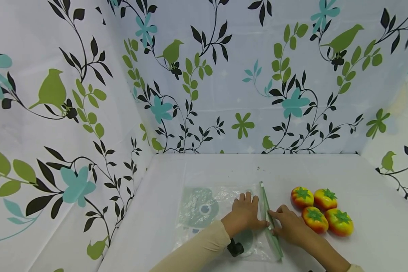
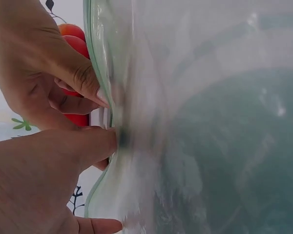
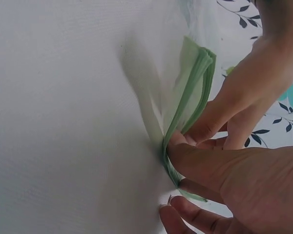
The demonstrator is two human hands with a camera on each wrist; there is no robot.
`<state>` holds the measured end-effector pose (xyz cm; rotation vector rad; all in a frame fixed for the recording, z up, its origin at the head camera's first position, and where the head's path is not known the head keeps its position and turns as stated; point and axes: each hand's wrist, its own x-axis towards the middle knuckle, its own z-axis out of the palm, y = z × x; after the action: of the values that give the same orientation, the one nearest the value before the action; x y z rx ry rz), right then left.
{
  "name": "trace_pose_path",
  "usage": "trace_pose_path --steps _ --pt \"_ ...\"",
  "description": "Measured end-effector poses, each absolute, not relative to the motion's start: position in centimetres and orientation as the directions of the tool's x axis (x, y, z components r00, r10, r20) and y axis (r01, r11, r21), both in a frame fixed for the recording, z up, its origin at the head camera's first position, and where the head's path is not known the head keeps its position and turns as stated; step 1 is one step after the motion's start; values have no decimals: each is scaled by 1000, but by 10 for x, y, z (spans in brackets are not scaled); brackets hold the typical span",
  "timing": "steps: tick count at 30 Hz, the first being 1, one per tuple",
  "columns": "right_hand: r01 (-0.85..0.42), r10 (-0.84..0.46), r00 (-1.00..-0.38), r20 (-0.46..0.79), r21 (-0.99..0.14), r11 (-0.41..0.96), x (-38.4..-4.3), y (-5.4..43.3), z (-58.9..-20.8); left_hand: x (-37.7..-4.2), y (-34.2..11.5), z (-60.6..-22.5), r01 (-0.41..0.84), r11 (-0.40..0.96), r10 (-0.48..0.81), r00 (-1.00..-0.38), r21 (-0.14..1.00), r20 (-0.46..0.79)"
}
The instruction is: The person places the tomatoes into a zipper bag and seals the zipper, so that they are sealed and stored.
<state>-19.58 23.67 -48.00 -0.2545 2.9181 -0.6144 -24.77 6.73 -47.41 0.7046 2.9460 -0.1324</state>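
A clear zip bag (image 1: 224, 194) with a green edge (image 1: 266, 204) lies flat, printed with large grey-green circles. My left hand (image 1: 245, 213) rests on the bag, fingers extended, its thumb touching the green edge. Just right of it, my right hand (image 1: 290, 226) pinches that edge between thumb and fingers. In the right wrist view the bag's green lips (image 3: 198, 80) stand apart above the fingers. The fingertips of both hands sit close together there, and part of the contact is hidden.
Several red-and-yellow toy persimmons with green tops (image 1: 315, 225) sit grouped right of my right hand. A small black object (image 1: 235, 248) shows beside my left wrist. The white table (image 1: 204, 170) meets patterned cloth walls (image 1: 224, 105) at the back and sides.
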Motion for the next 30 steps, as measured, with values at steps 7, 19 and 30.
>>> trace_pose_path --steps 7,19,30 --pt "-139 -206 -972 -117 -420 897 -198 236 -479 -247 55 -472 436 898 427 -896 -63 -118" --pt "-136 -212 -967 -139 -423 896 -196 237 -476 -246 30 -483 411 912 410 -911 -8 -35" --pt "-179 -243 -965 -102 -420 890 -195 238 -476 -243 5 -469 384 918 393 -915 96 -88"
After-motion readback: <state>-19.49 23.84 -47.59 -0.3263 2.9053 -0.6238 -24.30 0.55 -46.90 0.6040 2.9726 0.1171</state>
